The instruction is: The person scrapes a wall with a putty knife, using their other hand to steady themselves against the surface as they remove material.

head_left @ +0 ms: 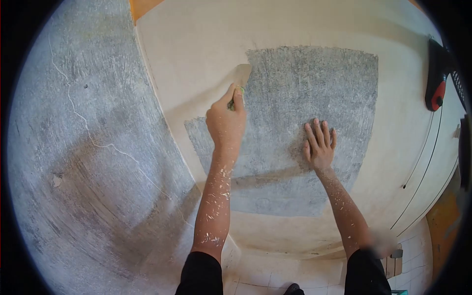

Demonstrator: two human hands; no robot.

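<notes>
Currently left hand grips a pale flat-bladed scraper against cream wall paint, right hand splayed on bare grey plaster where a slipping blade might cut it

On my feed, a bare grey wall fills the left side, and a thin white crack wanders down it from near its top edge. There's an orange strip above its top corner. Far right I see a black-and-red tool, with two thin dark lines curving down below it. Pale floor tiles run along the bottom, and an orange panel sits lower right.
</notes>
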